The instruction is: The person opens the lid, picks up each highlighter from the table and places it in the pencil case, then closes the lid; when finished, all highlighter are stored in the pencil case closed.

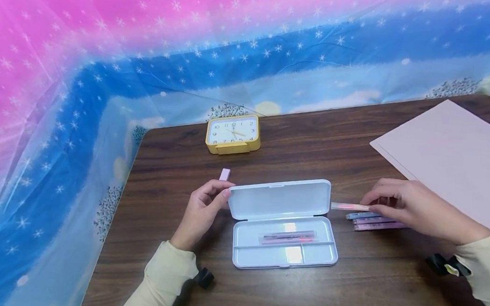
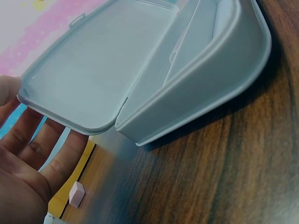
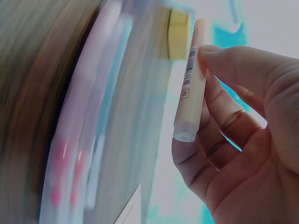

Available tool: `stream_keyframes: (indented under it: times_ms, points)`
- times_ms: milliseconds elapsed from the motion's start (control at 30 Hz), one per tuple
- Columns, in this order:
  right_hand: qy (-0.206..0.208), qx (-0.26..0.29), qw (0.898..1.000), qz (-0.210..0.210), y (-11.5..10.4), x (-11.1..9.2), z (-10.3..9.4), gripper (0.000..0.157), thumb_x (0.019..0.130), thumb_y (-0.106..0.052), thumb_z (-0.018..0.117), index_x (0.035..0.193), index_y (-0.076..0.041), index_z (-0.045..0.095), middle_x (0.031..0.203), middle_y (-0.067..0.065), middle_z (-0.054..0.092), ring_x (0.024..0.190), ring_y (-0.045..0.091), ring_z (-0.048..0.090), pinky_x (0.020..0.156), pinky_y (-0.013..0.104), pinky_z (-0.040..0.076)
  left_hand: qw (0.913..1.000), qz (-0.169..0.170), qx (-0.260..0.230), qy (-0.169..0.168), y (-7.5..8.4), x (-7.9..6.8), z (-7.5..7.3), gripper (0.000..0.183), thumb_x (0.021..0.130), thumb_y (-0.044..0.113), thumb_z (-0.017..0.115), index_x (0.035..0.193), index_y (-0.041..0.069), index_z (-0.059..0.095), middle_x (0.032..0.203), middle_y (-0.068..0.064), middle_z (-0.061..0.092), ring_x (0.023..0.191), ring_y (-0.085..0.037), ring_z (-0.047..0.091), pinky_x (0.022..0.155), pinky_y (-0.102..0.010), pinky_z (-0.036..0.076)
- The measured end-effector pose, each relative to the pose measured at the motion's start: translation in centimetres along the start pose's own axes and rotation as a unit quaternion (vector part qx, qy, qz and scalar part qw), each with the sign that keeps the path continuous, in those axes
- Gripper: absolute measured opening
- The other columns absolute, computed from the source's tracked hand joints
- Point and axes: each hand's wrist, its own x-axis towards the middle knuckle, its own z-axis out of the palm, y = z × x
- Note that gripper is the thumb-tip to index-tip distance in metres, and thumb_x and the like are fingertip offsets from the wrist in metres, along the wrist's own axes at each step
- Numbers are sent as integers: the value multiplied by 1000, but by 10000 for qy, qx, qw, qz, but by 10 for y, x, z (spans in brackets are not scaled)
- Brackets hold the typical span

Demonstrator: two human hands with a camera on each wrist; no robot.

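Observation:
A white pencil case (image 1: 263, 259) lies opened on the table, its lid (image 1: 279, 202) raised toward the back. At the lid's left corner my left hand (image 1: 201, 211) pinches the edge, thumb on the inner side and fingers behind, as the left wrist view shows. Slim pens (image 1: 288, 238) lie in the case's rear compartment. Between thumb and fingers, my right hand (image 1: 414, 208) pinches a peach-barrelled pen (image 3: 190, 84) with a barcode and a clear end. Its tip points left toward the lid. Below that hand lie several pens (image 1: 377, 224), blue, purple and pink, partly hidden by it.
A yellow alarm clock (image 1: 233, 132) stands at the back of the wooden table (image 1: 172, 167). The small pink block (image 1: 224, 174) sits behind my left hand. A large pale pink sheet or folder (image 1: 447, 151) covers the back right. Patterned cloth (image 1: 170, 73) hangs beyond the table.

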Motion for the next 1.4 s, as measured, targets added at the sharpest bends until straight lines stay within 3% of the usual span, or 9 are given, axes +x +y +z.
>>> stream_keyframes:
  times_ms: [267, 567, 800, 933, 1167, 1400]
  points:
    - [-64, 372, 9984, -413, -39, 11, 11, 33, 85, -7, 76, 101, -35, 69, 91, -22, 59, 73, -7, 50, 60, 14, 43, 10000, 17, 62, -14, 3, 2, 0, 24, 98, 23, 63, 117, 9, 65, 110, -6, 66, 95, -21, 62, 84, -38, 58]
    - [-500, 527, 9955, -601, -69, 34, 47, 21, 89, -9, 71, 98, -29, 71, 94, -16, 62, 78, -3, 52, 67, 20, 49, 10000, 42, 64, -13, 4, 1, 0, 24, 98, 23, 62, 117, 9, 65, 110, -6, 66, 94, -21, 62, 82, -35, 58]
    - [-709, 391, 9963, -300, -80, 45, 77, 13, 89, -15, 71, 96, -25, 72, 90, -16, 61, 75, -3, 50, 68, 20, 49, 9999, 55, 87, -22, 1, -1, 1, 23, 98, 22, 62, 117, 8, 65, 108, -6, 66, 92, -21, 61, 81, -34, 57]
    - [-658, 245, 9969, -343, -85, 49, 88, 11, 88, -16, 72, 95, -25, 73, 90, -16, 61, 76, -3, 50, 68, 20, 49, 9999, 117, 63, -24, 0, -2, 0, 23, 98, 21, 62, 116, 8, 65, 107, -5, 66, 91, -20, 61, 80, -34, 57]
    - [-480, -48, 9967, -656, -89, 54, 97, 12, 87, -15, 74, 95, -23, 74, 90, -14, 62, 79, 0, 54, 69, 22, 52, 9997, 254, 72, 4, -1, -2, 0, 22, 98, 20, 61, 115, 6, 66, 106, -5, 67, 90, -18, 60, 79, -32, 56]
    - [-456, -31, 9968, -663, -90, 54, 97, 12, 86, -16, 75, 95, -24, 74, 90, -14, 63, 79, 0, 54, 68, 21, 51, 9997, 198, 117, 18, 0, -3, 0, 23, 99, 22, 61, 116, 7, 66, 108, -7, 67, 91, -18, 60, 79, -32, 56]
